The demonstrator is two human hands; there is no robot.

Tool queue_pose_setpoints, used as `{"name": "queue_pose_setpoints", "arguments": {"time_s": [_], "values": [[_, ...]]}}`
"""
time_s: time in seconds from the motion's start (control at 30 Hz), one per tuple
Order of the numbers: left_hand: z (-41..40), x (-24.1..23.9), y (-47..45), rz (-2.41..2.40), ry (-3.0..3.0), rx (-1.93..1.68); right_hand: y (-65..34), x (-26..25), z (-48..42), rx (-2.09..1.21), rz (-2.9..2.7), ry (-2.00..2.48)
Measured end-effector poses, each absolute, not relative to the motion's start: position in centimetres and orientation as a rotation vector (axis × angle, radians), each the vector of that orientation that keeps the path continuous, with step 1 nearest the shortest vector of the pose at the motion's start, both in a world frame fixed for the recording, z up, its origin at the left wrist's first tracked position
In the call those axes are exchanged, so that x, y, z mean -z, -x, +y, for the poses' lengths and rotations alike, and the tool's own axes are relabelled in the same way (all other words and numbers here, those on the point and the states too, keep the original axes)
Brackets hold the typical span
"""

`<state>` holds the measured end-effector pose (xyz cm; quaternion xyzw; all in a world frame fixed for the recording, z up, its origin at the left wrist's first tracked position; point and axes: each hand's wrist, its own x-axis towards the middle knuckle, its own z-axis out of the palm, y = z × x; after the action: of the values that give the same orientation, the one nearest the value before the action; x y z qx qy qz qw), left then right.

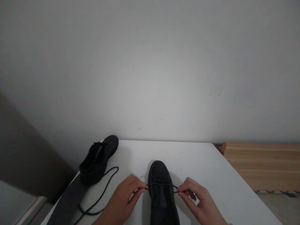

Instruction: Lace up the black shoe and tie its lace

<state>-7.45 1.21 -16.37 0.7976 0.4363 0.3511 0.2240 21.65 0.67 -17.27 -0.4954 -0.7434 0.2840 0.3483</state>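
**Hands on the lace, one each side of the shoe**

The left hand (pixel 124 200) and right hand (pixel 199 203) each pinch, thumb against forefinger, one end of the thin black lace (pixel 161 186) drawn across the black matte leather shoe (pixel 162 193), which stands on the white tabletop (pixel 211 175) between them, toe pointing away. To judge from this, pull both ends evenly and keep the shoe centred. Farther left, a second black shoe (pixel 99 161) lies at the tabletop edge, its loose black lace (pixel 100 195) trailing.
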Motion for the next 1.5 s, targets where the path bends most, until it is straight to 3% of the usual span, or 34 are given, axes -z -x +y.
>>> {"name": "queue_pose_setpoints", "arguments": {"time_s": [0.57, 0.8, 1.23, 1.5], "values": [[1.0, 16.9, 5.0, 1.246, -2.558, -0.833, -20.3, 16.7, 0.4, -0.678, -2.035, 1.236], [0.5, 16.4, 4.5, 1.344, -2.637, -0.947, -20.5, 17.4, 0.4, -0.214, -2.144, 1.261], [-0.2, 16.7, 3.9, 1.358, -2.382, -0.775, -19.6, 16.8, -0.7, -0.59, -2.077, 1.173], [-0.8, 13.9, 1.9, 1.385, -2.268, -0.384, -18.6, 17.1, -1.3, -0.344, -2.385, 1.341]]}}
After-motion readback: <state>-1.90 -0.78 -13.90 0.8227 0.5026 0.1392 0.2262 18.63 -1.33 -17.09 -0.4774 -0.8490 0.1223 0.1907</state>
